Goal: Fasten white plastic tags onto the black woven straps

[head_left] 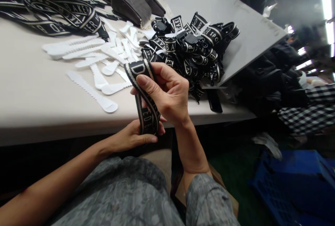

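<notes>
A black webbing strap [149,116] with cream edge stripes and white lettering is looped between my two hands, just off the table's front edge. My right hand [167,91] pinches the upper end of the loop, thumb lying across the lettering. Lower down, my left hand [133,135] holds the bottom of the loop, its thumb in front and its fingers partly hidden behind the webbing. Beyond my hands lies a pile of rolled black lettered straps [191,49], some wrapped with white strips. White notched strips [91,91] are scattered on the table to the left.
Loose long straps [60,9] lie in a tangle at the table's [31,86] back left. Dark quilted pouches [131,4] sit behind the strips. A dark phone-like slab [214,100] rests near the front edge. A blue crate [295,184] stands on the floor at right.
</notes>
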`<state>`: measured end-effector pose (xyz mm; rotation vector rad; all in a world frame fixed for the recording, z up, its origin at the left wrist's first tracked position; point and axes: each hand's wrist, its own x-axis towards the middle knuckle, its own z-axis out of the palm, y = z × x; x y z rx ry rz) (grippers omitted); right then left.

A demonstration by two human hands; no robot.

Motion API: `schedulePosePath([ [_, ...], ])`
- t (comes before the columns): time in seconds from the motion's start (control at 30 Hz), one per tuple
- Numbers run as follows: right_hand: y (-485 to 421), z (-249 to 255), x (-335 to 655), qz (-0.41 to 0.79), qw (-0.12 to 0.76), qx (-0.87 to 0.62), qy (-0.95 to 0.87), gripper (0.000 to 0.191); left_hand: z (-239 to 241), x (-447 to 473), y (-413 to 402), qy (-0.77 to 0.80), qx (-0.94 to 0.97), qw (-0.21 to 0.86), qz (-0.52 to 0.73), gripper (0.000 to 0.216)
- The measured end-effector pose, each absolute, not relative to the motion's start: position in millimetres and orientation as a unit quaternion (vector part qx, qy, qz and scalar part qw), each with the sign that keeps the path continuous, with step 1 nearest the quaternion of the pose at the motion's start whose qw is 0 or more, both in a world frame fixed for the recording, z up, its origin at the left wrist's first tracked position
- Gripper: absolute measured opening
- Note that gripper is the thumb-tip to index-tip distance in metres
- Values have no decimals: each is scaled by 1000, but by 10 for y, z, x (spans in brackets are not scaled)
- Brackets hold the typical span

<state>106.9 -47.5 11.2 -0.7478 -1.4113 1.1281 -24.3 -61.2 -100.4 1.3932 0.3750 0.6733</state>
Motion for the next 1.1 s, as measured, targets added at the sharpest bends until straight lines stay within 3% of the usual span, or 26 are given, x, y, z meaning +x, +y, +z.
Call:
schedulePosePath([
  [0.2,-584,134,1050,466,591,-320,-576,24,-1284,-174,-799,230,642,645,344,20],
  [0.53,-1202,53,1481,448,656,-289,-535,29,-1374,-178,-785,355,630,528,445,29],
  [0.67,-1674,-384,1803,465,631,-318,-534,52,-1110,-191,-827,386,478,608,503,28],
  [0.8,-1907,-1039,1759,499,590,-466,-432,48,-851,-117,-815,352,301,681,567,32],
  [0.93,-1936,-1402,1409,555,598,-494,-301,39,-838,-10,-788,332,361,723,487,27],
  [1.1,-1802,-1361,1218,533,592,-498,-342,31,-954,-5,-805,404,446,659,451,28],
])
